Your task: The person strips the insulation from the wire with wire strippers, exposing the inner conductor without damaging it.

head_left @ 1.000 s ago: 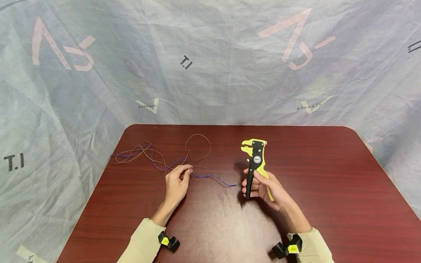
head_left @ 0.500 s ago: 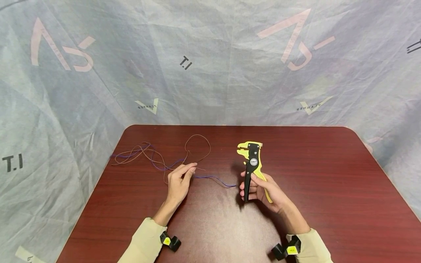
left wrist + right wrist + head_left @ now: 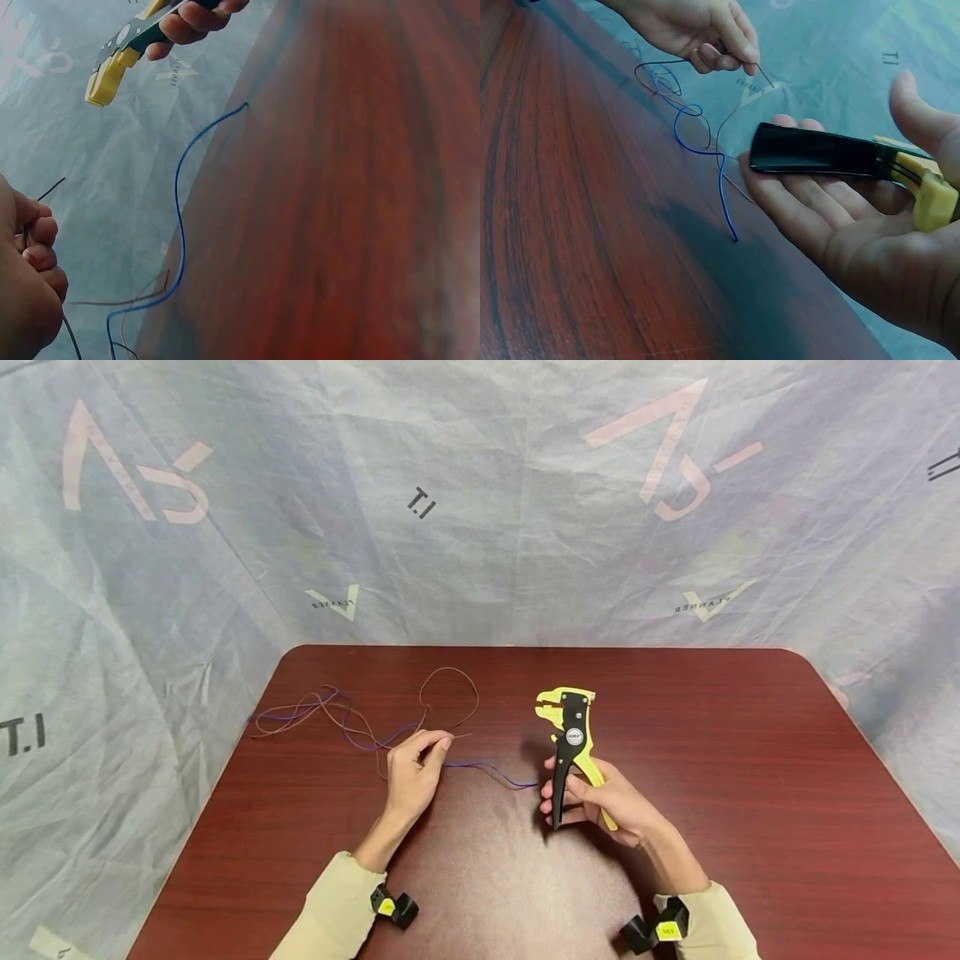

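My left hand (image 3: 412,772) pinches a thin brown wire (image 3: 461,736) between thumb and fingertips, just above the table. A short free end of it sticks out past the fingers, also visible in the right wrist view. To the right, my right hand (image 3: 618,802) holds a yellow and black wire stripper (image 3: 573,718) by its handles, head upward and nose pointing left. The stripper's jaws stand apart with nothing between them. A blue wire (image 3: 180,217) runs out from beside the left hand, its end lying near the right hand's fingers in the head view.
Tangled loops of brown and blue wire (image 3: 348,714) lie at the table's left back, reaching its left edge. The dark red wooden table (image 3: 750,777) ends at a grey printed cloth (image 3: 480,527) behind and at both sides.
The right hand and wire stripper have moved a little left and nearer to me. My left hand has shifted slightly right, taking the brown wire's end along.
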`<state>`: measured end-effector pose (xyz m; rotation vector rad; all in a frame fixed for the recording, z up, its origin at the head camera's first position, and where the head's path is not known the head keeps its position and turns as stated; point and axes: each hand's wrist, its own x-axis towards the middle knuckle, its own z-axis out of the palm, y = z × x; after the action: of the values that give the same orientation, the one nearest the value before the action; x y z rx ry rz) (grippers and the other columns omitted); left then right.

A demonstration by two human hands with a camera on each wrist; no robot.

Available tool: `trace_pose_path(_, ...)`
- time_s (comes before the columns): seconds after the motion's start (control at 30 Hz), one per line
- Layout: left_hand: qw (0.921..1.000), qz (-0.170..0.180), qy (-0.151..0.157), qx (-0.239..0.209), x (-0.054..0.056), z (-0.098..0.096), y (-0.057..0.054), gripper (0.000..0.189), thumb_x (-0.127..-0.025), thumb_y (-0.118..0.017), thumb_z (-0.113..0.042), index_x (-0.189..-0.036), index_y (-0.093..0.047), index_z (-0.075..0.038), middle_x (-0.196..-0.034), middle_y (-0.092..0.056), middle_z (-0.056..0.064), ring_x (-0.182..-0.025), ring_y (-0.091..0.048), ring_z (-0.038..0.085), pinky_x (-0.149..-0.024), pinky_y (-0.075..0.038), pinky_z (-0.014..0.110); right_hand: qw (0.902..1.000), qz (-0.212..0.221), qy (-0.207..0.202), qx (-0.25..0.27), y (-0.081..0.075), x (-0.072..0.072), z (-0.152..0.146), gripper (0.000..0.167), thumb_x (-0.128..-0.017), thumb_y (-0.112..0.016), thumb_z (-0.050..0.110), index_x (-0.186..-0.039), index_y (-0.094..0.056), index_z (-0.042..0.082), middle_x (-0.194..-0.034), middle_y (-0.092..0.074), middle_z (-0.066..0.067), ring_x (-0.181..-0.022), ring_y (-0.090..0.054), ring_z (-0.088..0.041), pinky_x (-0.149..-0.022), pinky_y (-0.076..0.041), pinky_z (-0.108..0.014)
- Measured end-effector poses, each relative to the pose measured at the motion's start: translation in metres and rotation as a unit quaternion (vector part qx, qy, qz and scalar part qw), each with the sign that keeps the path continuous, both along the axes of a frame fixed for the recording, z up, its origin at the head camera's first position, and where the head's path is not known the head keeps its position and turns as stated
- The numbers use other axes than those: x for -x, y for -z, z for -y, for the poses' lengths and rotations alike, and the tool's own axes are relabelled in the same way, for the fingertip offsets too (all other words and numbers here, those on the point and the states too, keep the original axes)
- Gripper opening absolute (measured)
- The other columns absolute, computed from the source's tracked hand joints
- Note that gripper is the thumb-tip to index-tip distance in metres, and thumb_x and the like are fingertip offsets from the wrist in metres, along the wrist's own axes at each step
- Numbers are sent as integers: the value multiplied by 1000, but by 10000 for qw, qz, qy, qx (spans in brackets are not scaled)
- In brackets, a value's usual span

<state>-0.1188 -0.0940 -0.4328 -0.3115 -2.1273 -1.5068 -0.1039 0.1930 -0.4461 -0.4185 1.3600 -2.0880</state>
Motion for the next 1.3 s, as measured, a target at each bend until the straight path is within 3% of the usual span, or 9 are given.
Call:
trace_pose_path(0.17,9997,-202,121,-59,-2,-7,-11,6,-84,-68,13,-83,-72,8,-62,-56,14,-59,-39,7,-51,-33,23,9996,-43,-251,-105,-1,-3,2,24,-105,-47,8,-128,-51,12,-106,-72,-2,-102,-73,-20,-89,-58,-47)
trace_pose_path(0.27,9995,-75,195,-219,-1,-10,-13,6,-85,-68,12,-83,-72,8,-64,-58,18,-60,-42,5,-53,-35,22,9993,5,-364,72,-1,-4,5,23,-104,-47,6,-127,-50,10,-105,-71,-2,-102,-73,-22,-90,-58,-49)
trace_pose_path(0.5,9936,333,659,-854,10,-8,5,6,-91,-66,2,-88,-70,5,-71,-63,25,-63,-53,0,-54,-38,14,9993,46,-251,285,2,-8,18,25,-101,-49,1,-122,-55,14,-99,-72,-1,-92,-73,-17,-84,-60,-44)
trace_pose_path(0.6,9908,430,780,-1020,9,-9,2,7,-92,-65,4,-90,-69,8,-70,-61,24,-62,-53,-1,-53,-37,14,9993,-24,-216,319,2,-11,23,26,-100,-49,-1,-122,-56,11,-98,-71,-1,-90,-72,-16,-84,-60,-40)
trace_pose_path(0.87,9815,601,1048,-1485,4,-12,-8,7,-89,-64,9,-91,-67,15,-73,-62,-14,-63,-48,-2,-57,-40,12,9948,-162,-689,730,-2,-15,32,27,-101,-43,0,-125,-52,8,-99,-70,-1,-92,-69,-15,-87,-58,-38)
trace_pose_path(1.03,9803,580,1162,-1485,1,-14,-11,8,-88,-65,10,-91,-68,16,-75,-63,-17,-61,-43,-4,-56,-37,10,9899,-156,-1015,977,0,-15,34,27,-102,-45,3,-128,-50,6,-101,-69,-2,-94,-69,-16,-87,-57,-37)
trace_pose_path(1.3,9701,749,1419,-1821,-3,-15,-15,10,-88,-64,10,-92,-65,20,-79,-67,-20,-67,-56,-1,-63,-48,12,9835,-282,-1332,1192,3,-15,35,32,-99,-54,6,-130,-47,2,-102,-70,-4,-93,-69,-19,-86,-57,-35)
